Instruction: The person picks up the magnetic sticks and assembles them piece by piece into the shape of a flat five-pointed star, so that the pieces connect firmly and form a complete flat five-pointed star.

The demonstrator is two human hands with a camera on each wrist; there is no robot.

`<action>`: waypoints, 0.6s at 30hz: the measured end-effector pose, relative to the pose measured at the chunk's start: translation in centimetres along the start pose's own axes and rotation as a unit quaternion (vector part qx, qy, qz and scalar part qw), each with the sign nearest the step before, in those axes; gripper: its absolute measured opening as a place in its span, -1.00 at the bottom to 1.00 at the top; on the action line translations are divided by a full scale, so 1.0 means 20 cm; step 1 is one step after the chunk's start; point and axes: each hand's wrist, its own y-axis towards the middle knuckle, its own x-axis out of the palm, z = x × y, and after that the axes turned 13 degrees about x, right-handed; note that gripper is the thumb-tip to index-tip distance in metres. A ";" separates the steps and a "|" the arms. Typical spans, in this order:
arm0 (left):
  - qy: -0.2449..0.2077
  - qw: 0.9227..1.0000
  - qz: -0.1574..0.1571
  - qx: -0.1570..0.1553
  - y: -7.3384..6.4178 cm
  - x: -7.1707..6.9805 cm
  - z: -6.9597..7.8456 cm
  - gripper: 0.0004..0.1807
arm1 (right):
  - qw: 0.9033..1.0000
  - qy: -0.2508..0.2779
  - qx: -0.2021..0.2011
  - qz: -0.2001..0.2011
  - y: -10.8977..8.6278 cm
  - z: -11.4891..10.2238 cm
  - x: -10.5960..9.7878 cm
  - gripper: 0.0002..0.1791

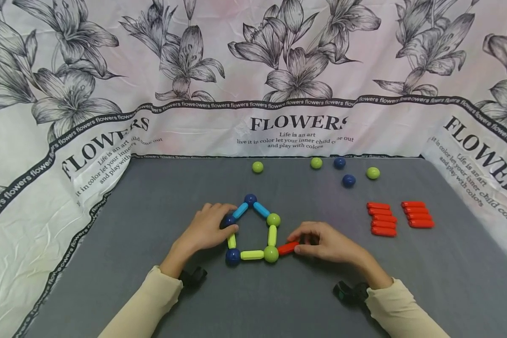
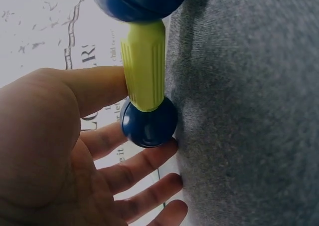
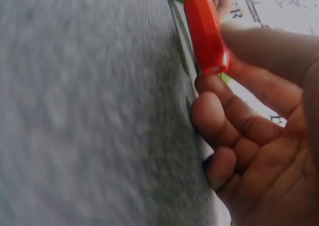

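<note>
A house-shaped outline of rods and balls lies on the table, with light blue rods (image 1: 261, 210) meeting at a dark blue ball (image 1: 250, 200) on top. Yellow-green rods (image 1: 252, 255) form its sides and base. My left hand (image 1: 204, 228) holds the dark blue ball (image 2: 149, 123) at the left corner, thumb against the yellow-green rod (image 2: 143, 66) beside it. At the lower right corner sits a green ball (image 1: 271, 254). One end of a red rod (image 1: 286, 249) meets that ball, while my right hand (image 1: 327, 241) pinches its outer end between thumb and fingers.
Two stacks of red rods (image 1: 383, 218) (image 1: 419, 214) lie on the right of the grey table (image 1: 110, 281). Along the back are loose green balls (image 1: 257, 167) and two dark blue balls (image 1: 349, 181). Flower-printed cloth (image 1: 295, 126) rises behind and at both sides.
</note>
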 end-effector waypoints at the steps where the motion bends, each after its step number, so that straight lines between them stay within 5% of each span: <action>1: 0.001 1.000 0.001 -0.001 0.00 0.00 0.00 -0.45 | 1.000 0.001 0.002 0.003 0.00 0.00 -0.01 -0.75; 11: 0.004 1.000 -0.001 -0.005 0.00 0.00 0.00 -0.45 | 0.994 -0.010 0.014 0.107 -0.07 0.05 -0.18 -0.78; 18: 0.000 1.000 0.002 -0.003 0.00 0.00 0.00 -0.46 | 0.970 -0.045 0.041 0.235 -0.15 0.13 -0.32 -0.78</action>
